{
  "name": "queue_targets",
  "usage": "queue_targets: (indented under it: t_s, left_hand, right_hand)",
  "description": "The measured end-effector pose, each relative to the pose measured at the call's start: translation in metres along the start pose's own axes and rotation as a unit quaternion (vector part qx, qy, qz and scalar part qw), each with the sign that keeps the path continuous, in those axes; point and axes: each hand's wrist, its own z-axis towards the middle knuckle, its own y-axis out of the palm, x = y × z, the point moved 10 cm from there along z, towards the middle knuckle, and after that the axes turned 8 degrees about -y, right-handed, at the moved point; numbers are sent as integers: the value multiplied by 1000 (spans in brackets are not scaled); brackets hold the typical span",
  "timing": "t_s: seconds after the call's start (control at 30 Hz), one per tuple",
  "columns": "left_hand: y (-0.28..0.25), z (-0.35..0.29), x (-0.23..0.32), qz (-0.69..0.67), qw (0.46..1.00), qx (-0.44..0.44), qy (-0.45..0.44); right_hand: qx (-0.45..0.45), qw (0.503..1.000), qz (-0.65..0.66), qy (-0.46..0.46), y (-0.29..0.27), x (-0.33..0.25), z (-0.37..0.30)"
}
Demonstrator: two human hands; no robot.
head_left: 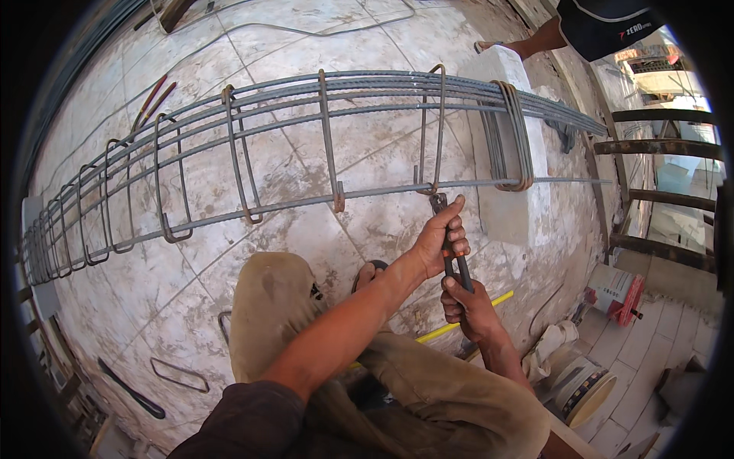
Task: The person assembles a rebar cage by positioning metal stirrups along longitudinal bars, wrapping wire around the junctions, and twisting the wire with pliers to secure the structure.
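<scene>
My left hand (440, 243) is wrapped round the upper handles of a pair of end-cutting nippers (462, 273) with black and orange grips. Lower down, my right hand (469, 307) closes on the handle ends. The nippers' jaws meet the foot of a rectangular steel stirrup (441, 126), where it crosses the near long rebar (290, 206). That bar runs through a long cage of ribbed bars and stirrups, spaced out to the left. Several stirrups (512, 138) are bunched together toward the right end. Any tie wire in the jaws is too small to make out.
White blocks (508, 218) prop the cage's right end; another block (44, 260) supports the left. Red-handled pliers (155, 101) lie beyond the bars. A yellow strip (501, 298), a bucket (585, 390) and a loose stirrup (180, 375) lie nearby. Another person's arm (541, 40) shows at upper right.
</scene>
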Motion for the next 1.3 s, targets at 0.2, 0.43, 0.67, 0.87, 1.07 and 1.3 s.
queue_targets:
  t_s: [0.2, 0.43, 0.67, 0.87, 1.07, 1.3]
  left_hand:
    - [-4, 0, 3, 12, 1000, 12, 15]
    - [-8, -5, 4, 40, 998, 39, 18]
    - [-6, -58, 29, 201, 911, 182, 311]
    - [1, -80, 43, 459, 812, 255, 253]
    - [23, -81, 60, 717, 586, 276, 255]
    - [-18, -62, 55, 681, 662, 257, 179]
  right_hand:
    - [24, 1000, -3, -15, 1, 1, 4]
    - [2, 999, 55, -3, 1, 13, 6]
    - [-119, 948, 292, 38, 31, 30, -1]
    - [-90, 980, 175, -39, 15, 9, -19]
    - [1, 997, 42, -71, -42, 32, -14]
    - [-24, 986, 122, -112, -40, 75, 0]
